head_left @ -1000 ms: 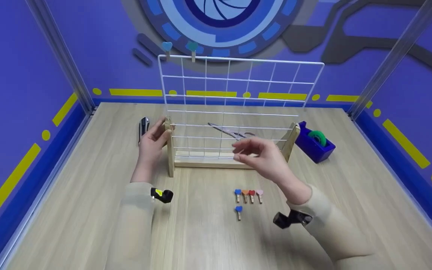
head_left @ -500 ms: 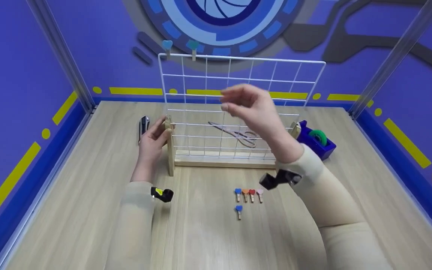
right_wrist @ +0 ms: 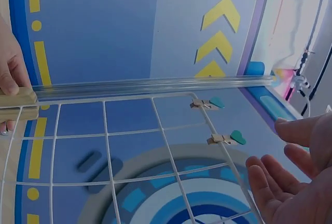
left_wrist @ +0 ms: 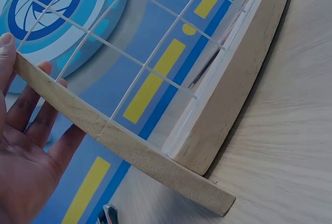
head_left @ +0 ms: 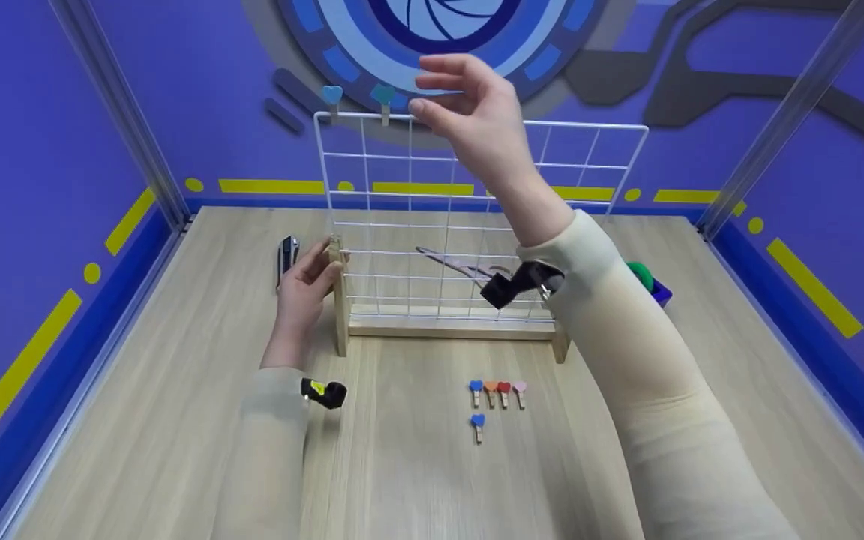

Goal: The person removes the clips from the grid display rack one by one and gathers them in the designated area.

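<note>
White wire grid upright in a wooden stand on a wood-grain table, purple walls around. Left hand at the stand's left post, thumb and fingers lying nearly straight along and behind the post, not curled round it; the left wrist view shows this contact close, with the post crossing the palm. Right hand raised at the grid's top edge, fingers spread and relaxed, holding nothing; the right wrist view shows the bare fingertips just beside the rim wire. Two heart clips, blue and teal, clipped to the top edge near its left corner; the right wrist view shows them side-on with their wooden pegs. Only the head view shows five loose heart clips on the table in front of the stand: four in a row, one blue just below. Scissors behind the grid, partly hidden by the right arm. Dark object left of the stand, kind unclear. Blue tape dispenser with green roll, mostly hidden by the right sleeve. No writing readable in any view.
</note>
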Demonstrator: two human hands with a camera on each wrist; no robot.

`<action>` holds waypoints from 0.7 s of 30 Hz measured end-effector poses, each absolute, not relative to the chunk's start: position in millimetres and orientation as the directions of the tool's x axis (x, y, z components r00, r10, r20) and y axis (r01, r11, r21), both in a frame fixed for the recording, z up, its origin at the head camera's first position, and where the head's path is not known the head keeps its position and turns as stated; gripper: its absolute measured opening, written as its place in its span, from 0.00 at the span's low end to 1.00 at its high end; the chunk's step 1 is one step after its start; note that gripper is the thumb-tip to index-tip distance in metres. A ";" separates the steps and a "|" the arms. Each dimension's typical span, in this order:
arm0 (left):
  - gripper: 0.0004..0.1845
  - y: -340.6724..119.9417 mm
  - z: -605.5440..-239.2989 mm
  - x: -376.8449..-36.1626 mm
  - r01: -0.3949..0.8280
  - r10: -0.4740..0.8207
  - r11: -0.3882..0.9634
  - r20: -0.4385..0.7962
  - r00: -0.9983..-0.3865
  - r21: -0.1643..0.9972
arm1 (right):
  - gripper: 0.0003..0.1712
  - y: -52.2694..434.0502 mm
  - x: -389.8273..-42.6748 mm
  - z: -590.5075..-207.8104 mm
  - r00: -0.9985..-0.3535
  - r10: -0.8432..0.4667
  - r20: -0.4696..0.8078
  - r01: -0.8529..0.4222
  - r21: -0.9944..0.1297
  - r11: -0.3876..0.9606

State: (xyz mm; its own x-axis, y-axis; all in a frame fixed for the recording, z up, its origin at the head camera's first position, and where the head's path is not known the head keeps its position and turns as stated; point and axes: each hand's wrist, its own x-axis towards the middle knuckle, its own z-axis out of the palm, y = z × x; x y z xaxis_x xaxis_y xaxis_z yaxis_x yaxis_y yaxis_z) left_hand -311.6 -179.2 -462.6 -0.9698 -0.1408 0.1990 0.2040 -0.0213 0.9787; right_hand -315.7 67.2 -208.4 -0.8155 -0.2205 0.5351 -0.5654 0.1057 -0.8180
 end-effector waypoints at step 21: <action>0.29 -180.7 -463.7 -313.0 0.224 -0.128 0.006 0.223 -0.966 0.975 | 0.13 34.9 -331.7 -194.1 -0.925 -0.217 0.311 -0.376 -0.836 0.400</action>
State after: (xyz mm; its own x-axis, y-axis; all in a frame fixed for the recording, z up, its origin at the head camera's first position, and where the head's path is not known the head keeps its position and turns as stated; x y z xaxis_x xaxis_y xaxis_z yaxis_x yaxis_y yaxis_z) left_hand -313.0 -180.7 -463.7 -0.9665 -0.1278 0.2226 0.2237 0.0057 0.9746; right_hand -331.7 34.9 -194.1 -0.9251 -0.2174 0.3114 -0.3755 0.4005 -0.8358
